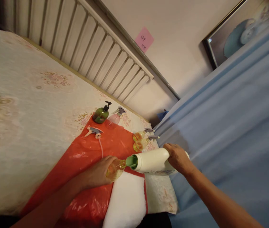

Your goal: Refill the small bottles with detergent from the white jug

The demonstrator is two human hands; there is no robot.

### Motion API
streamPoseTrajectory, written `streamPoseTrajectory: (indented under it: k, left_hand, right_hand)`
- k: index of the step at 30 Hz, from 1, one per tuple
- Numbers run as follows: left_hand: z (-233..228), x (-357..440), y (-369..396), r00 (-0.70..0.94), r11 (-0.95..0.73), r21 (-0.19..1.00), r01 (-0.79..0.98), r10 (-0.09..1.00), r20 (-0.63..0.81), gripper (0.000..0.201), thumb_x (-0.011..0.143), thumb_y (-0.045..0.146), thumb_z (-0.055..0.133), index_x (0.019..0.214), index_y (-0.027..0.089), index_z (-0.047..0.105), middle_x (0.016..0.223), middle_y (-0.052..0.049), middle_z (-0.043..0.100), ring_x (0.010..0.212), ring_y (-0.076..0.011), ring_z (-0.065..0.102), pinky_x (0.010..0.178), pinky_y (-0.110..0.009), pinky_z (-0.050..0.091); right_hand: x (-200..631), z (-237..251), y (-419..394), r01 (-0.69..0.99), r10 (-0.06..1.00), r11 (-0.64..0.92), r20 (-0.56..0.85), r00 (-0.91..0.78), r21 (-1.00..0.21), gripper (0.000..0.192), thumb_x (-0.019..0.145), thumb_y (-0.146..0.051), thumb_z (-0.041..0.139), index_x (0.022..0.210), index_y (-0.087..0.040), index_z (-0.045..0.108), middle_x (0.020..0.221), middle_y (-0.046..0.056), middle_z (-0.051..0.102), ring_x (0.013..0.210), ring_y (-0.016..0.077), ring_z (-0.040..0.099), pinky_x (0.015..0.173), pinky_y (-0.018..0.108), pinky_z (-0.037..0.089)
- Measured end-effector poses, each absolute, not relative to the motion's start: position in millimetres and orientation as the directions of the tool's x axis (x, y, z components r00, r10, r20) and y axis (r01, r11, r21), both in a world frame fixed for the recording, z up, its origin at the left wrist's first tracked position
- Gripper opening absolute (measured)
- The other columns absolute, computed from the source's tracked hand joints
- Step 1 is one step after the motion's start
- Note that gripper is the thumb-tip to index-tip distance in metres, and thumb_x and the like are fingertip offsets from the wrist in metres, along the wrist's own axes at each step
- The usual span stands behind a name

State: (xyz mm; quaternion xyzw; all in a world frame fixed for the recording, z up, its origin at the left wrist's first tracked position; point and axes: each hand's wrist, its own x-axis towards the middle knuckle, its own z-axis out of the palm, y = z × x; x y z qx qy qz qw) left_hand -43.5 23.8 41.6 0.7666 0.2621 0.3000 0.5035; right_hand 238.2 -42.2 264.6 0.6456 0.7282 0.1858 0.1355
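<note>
My left hand (103, 171) is wrapped round a clear spray bottle (115, 170) that has no head on it and shows orange-yellow colouring. In my right hand (177, 157) is a large cream jug (152, 160), gripped by its handle and tipped on its side. The jug's green spout (131, 161) meets the mouth of the spray bottle; whether liquid is flowing is too small to tell. A loose trigger spray head (95, 131) with its dip tube lies on the red plastic sheet (82, 158), beyond my left hand.
A green pump bottle (100, 114) and a pink spray bottle (113, 119) stand at the sheet's far edge. Two yellow spray bottles (138, 141) are beyond the jug. A white cloth (127, 199) lies nearest me. A blue curtain (231, 126) hangs at right; a radiator (89, 41) lines the wall.
</note>
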Motion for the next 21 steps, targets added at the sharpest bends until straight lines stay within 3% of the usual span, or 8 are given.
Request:
streamPoseTrajectory:
  k: [7,21]
  left_hand:
    - [39.6,-40.9,23.9,0.672,-0.362,0.929,0.081,0.708,0.217,0.035,0.08,0.044,0.064,0.109,0.027,0.057,0.111,-0.002,0.062,0.102,-0.0223,0.062,0.088,-0.031,0.049]
    - [44.8,-43.6,23.9,0.69,-0.344,0.935,0.083,0.697,0.195,0.045,0.073,0.039,0.069,0.115,0.028,0.056,0.116,-0.003,0.061,0.106,-0.0232,0.06,0.091,-0.032,0.048]
  right_hand:
    - [237.2,264.8,-42.4,0.883,0.992,0.094,0.037,-0.124,0.459,0.025,0.066,-0.001,0.044,0.078,-0.02,0.053,0.078,0.004,0.064,0.074,0.0186,0.054,0.07,0.026,0.033]
    - [237.3,265.2,-42.6,0.882,0.99,0.101,0.038,-0.133,0.461,0.024,0.066,-0.002,0.043,0.077,-0.021,0.051,0.078,0.004,0.063,0.074,0.0182,0.054,0.07,0.026,0.034]
